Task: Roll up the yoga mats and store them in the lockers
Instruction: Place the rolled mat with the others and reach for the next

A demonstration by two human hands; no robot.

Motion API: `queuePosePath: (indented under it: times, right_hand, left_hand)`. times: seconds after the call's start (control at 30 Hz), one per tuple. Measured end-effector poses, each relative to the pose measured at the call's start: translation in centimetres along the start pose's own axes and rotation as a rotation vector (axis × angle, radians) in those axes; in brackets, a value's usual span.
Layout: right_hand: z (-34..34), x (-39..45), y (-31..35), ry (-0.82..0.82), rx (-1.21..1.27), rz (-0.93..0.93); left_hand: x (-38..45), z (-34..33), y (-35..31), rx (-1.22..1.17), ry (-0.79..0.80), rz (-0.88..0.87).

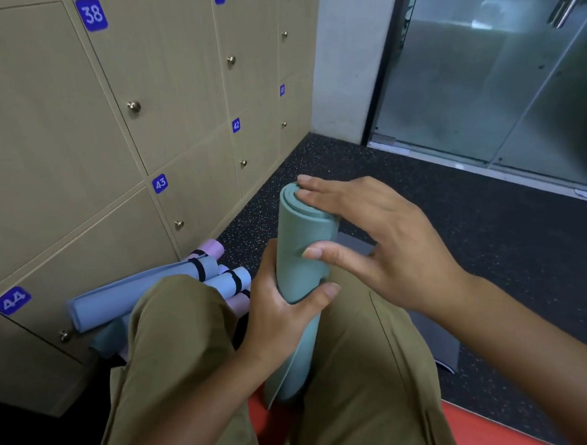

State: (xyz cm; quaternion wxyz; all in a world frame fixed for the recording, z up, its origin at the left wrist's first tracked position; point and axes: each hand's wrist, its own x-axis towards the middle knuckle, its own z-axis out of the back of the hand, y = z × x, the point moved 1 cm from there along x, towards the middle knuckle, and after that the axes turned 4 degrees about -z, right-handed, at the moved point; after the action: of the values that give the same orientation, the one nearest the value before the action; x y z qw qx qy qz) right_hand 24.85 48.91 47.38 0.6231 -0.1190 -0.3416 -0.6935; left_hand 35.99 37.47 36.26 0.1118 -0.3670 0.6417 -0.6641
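Green foam, the rolled mat (pixel 297 257) is held upright between the knees, gripped round its middle by the left hand (pixel 285 305) and steadied at its top by the loosely spread right hand (pixel 376 236), yet without a strap it could be loosened and unrolled.

Green rolled mat (pixel 300 268) upright between knees (loose edge) — strapped rolls (pixel 141 294) by lockers (pixel 43 138)

A dark speckled floor (pixel 409 211) is seen running along the foot of the lockers (pixel 172 90). A heap of rolled mats (pixel 169 288) in blue and lilac, bound with black straps, is laid on it against the lowest locker doors. A grey flat mat (pixel 436 337) is spread on it further right.
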Motion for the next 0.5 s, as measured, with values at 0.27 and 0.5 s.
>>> queuePosePath:
  times: [0.27,0.5]
  right_hand:
    - [0.6,-0.7,-1.3,-0.078,0.018,-0.017]
    - [4.3,-3.5,-3.8,-0.079,0.001,-0.201]
  left_hand:
    - [0.7,-1.7,-0.1,0.037,-0.019,-0.040]
    - [2.9,-3.9,-0.3,0.176,0.183,-0.017]
